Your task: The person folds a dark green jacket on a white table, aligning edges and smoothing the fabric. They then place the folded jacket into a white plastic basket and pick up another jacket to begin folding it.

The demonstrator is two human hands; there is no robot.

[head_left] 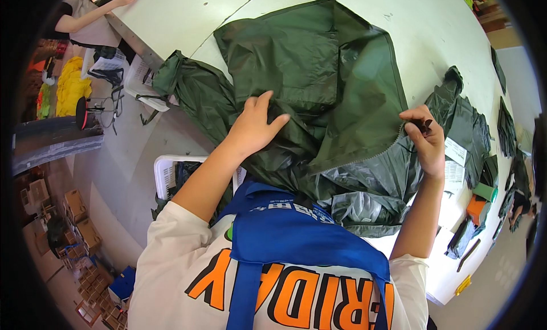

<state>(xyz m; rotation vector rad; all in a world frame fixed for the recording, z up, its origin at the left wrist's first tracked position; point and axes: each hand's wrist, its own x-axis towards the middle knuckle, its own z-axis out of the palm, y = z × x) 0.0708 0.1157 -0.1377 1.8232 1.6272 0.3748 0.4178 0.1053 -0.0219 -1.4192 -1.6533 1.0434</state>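
Note:
A dark green raincoat-like jacket (pixel 285 62) lies spread and rumpled on the white table in front of me. My left hand (pixel 254 128) rests on its folds at the middle, fingers apart, gripping nothing visible. Along the garment's right front edge runs a zipper (pixel 373 157). At the upper end of that zipper my right hand (pixel 426 139) is closed, thumb and fingers pinching the jacket's edge. A small dark bit (pixel 423 125) shows between those fingers; I cannot tell exactly what it is. The jacket's shiny grey inside (pixel 364 179) faces up near my apron.
More dark green garments (pixel 464 122) lie to the right with white paper labels (pixel 454 152). A white basket (pixel 165 173) holding dark cloth stands at my left. Beyond it is another white crate (pixel 139 79). A co-worker's arm (pixel 97 17) reaches over the table's far left edge.

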